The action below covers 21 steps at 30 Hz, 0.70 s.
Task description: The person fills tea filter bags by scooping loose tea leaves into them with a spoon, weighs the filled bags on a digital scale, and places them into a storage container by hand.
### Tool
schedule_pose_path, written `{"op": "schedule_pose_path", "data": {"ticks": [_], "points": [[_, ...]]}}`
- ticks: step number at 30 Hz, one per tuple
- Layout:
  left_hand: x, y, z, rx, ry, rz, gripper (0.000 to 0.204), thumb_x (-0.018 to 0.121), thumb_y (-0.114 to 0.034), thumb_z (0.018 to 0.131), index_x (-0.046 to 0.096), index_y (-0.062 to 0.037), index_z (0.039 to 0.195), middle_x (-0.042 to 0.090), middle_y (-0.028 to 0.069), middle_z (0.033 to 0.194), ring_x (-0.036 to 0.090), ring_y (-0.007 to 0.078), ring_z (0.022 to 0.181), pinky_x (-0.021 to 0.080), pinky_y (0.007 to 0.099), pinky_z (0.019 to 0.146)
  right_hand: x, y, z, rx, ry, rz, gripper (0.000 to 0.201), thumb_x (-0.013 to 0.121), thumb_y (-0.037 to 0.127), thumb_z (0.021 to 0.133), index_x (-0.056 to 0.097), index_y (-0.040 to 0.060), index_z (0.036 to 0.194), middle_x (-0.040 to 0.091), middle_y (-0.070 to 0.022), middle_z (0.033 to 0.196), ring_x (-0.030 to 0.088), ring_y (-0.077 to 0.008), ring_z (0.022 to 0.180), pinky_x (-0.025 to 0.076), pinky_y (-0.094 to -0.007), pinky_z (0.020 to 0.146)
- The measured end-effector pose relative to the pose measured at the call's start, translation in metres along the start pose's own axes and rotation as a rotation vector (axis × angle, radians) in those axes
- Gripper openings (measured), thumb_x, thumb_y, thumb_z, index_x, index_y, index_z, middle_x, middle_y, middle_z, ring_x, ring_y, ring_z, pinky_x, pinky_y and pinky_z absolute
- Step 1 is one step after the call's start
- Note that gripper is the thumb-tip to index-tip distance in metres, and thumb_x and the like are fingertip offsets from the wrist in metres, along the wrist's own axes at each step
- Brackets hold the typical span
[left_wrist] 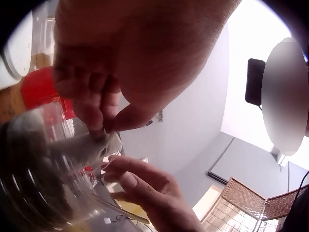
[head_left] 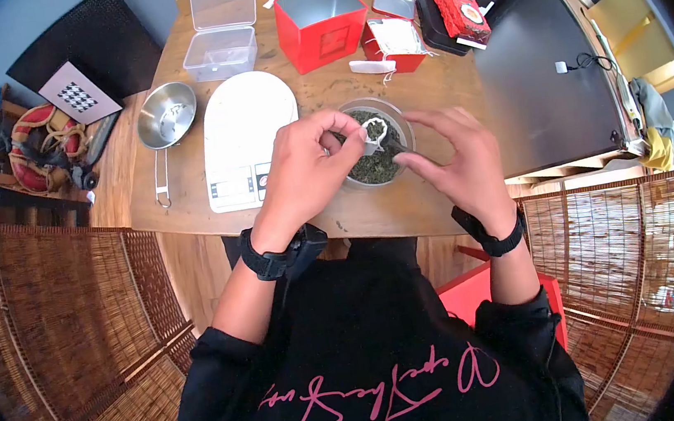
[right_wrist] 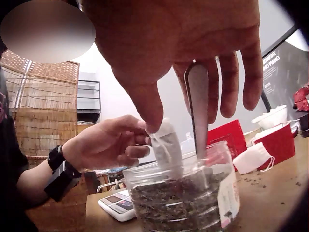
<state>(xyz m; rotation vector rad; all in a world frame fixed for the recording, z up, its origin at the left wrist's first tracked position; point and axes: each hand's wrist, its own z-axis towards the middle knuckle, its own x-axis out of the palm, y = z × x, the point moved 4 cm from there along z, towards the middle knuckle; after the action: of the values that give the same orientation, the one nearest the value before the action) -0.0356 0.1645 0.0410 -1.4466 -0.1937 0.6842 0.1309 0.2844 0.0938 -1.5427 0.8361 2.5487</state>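
My left hand (head_left: 310,159) pinches a small white drawstring tea bag (right_wrist: 166,150) between thumb and fingertips. The bag's mouth is spread into a ring, with dark leaves showing inside. It is held over a clear round plastic jar (right_wrist: 136,180) of dried tea leaves (head_left: 374,171). A metal spoon (right_wrist: 198,106) stands upright in the jar, its handle rising past the rim. Beside the jar is my right hand (head_left: 463,150), its fingers extended and spread around the spoon handle. In the right wrist view, its thumb tip overlaps the top of the bag.
Left of the jar lies a white kitchen scale (head_left: 249,129), with a metal pan (head_left: 167,115) beyond it. At the back stand an open clear plastic box (head_left: 221,53), a red box (head_left: 320,29) and a smaller red box (head_left: 407,57) holding white bags. A red packet (head_left: 460,12) lies back right.
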Motion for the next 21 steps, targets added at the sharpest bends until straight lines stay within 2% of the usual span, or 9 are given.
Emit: {"op": "schedule_pose_path", "data": {"ticks": [2, 5, 9, 12, 14, 18, 21], "points": [[0.004, -0.004, -0.001, 0.020, 0.007, -0.049, 0.011, 0.074, -0.012, 0.094, 0.074, -0.0013, 0.095, 0.069, -0.0031, 0.077, 0.054, 0.0027, 0.065, 0.042, 0.0217, 0.059, 0.003, 0.006, 0.006, -0.028, 0.012, 0.014, 0.040, 0.087, 0.025, 0.076, 0.076, 0.0092, 0.112, 0.074, -0.0117, 0.103, 0.068, -0.0313, 0.103, 0.054, -0.0418, 0.086], [0.007, -0.008, -0.003, 0.023, 0.065, -0.095, 0.010, 0.073, -0.011, 0.094, 0.074, -0.0016, 0.098, 0.069, -0.0038, 0.078, 0.055, 0.0019, 0.066, 0.041, 0.0206, 0.058, 0.012, 0.004, 0.014, -0.105, 0.059, 0.055, 0.042, 0.088, 0.024, 0.075, 0.076, 0.0100, 0.113, 0.075, -0.0115, 0.101, 0.069, -0.0314, 0.097, 0.055, -0.0419, 0.084], [0.005, -0.010, -0.006, -0.009, 0.052, -0.200, 0.011, 0.074, -0.010, 0.094, 0.074, -0.0013, 0.102, 0.070, -0.0033, 0.082, 0.054, 0.0016, 0.068, 0.042, 0.0202, 0.059, 0.017, -0.001, 0.015, -0.078, 0.064, 0.163, 0.041, 0.087, 0.020, 0.075, 0.076, 0.0093, 0.113, 0.076, -0.0118, 0.098, 0.071, -0.0312, 0.091, 0.056, -0.0401, 0.081], [0.001, -0.009, -0.002, 0.034, -0.022, -0.247, 0.017, 0.074, -0.009, 0.094, 0.074, -0.0015, 0.110, 0.070, -0.0017, 0.088, 0.053, 0.0016, 0.068, 0.042, 0.0200, 0.060, 0.018, 0.002, 0.015, -0.055, 0.060, 0.204, 0.042, 0.086, 0.017, 0.075, 0.075, 0.0090, 0.115, 0.077, -0.0115, 0.098, 0.073, -0.0309, 0.090, 0.056, -0.0385, 0.080], [0.004, -0.010, 0.000, 0.087, 0.070, -0.225, 0.021, 0.074, -0.007, 0.094, 0.075, -0.0021, 0.114, 0.071, -0.0003, 0.093, 0.052, 0.0022, 0.067, 0.043, 0.0205, 0.061, 0.019, 0.004, 0.015, -0.038, 0.060, 0.240, 0.044, 0.086, 0.016, 0.075, 0.074, 0.0088, 0.116, 0.078, -0.0114, 0.099, 0.074, -0.0303, 0.091, 0.056, -0.0378, 0.080], [0.003, -0.012, 0.000, 0.127, 0.073, -0.108, 0.019, 0.075, -0.008, 0.094, 0.077, -0.0017, 0.112, 0.071, 0.0006, 0.094, 0.052, 0.0023, 0.067, 0.043, 0.0203, 0.061, 0.020, 0.008, 0.016, -0.002, 0.075, 0.276, 0.051, 0.086, 0.014, 0.076, 0.066, 0.0090, 0.123, 0.078, -0.0111, 0.104, 0.076, -0.0291, 0.093, 0.057, -0.0367, 0.082], [0.003, -0.009, 0.002, 0.125, 0.050, -0.087, 0.015, 0.076, -0.009, 0.093, 0.079, -0.0016, 0.106, 0.071, 0.0008, 0.089, 0.052, 0.0028, 0.065, 0.043, 0.0206, 0.060, 0.020, 0.005, 0.016, 0.011, 0.110, 0.260, 0.050, 0.085, 0.012, 0.077, 0.064, 0.0091, 0.123, 0.079, -0.0109, 0.106, 0.076, -0.0287, 0.096, 0.057, -0.0359, 0.083]]}}
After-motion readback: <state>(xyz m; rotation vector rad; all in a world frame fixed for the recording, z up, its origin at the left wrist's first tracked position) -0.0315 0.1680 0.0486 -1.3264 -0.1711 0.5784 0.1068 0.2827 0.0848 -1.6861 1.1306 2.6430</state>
